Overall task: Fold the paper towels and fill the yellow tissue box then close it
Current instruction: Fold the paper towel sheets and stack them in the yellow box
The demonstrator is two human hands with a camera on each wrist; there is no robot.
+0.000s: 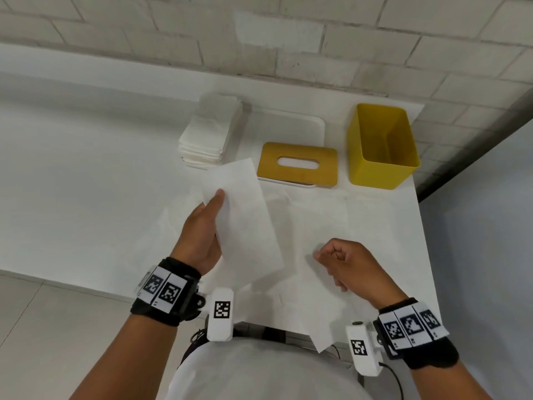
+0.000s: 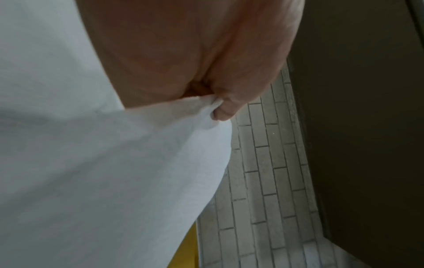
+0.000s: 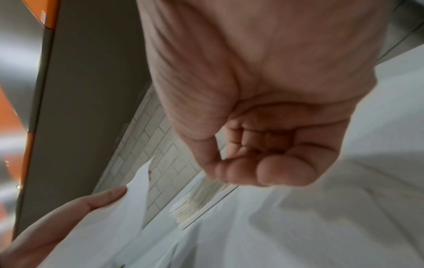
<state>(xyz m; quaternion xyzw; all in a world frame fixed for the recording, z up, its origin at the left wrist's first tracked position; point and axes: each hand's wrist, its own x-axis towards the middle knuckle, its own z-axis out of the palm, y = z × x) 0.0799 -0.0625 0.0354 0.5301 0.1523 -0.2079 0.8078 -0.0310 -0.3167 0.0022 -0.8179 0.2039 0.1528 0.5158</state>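
Observation:
My left hand [image 1: 212, 215] holds a folded white paper towel [image 1: 242, 220] up above the table, thumb on top and fingers hidden behind it. In the left wrist view the thumb [image 2: 223, 110] pinches the towel [image 2: 114, 163]. My right hand [image 1: 340, 259] is curled into a loose fist just over a flat, unfolded towel [image 1: 317, 293] on the table. In the right wrist view, the right hand [image 3: 247, 172] shows nothing inside it. The yellow tissue box [image 1: 403, 168] stands open at the back right. Its slotted lid [image 1: 297, 174] lies flat to the left of it.
A stack of folded towels [image 1: 206, 134] sits at the back, left of the lid. A white tray [image 1: 288, 122] lies under and behind the lid. The flat towel's corner hangs over the table's front edge [image 1: 320, 339]. A brick wall runs behind the table.

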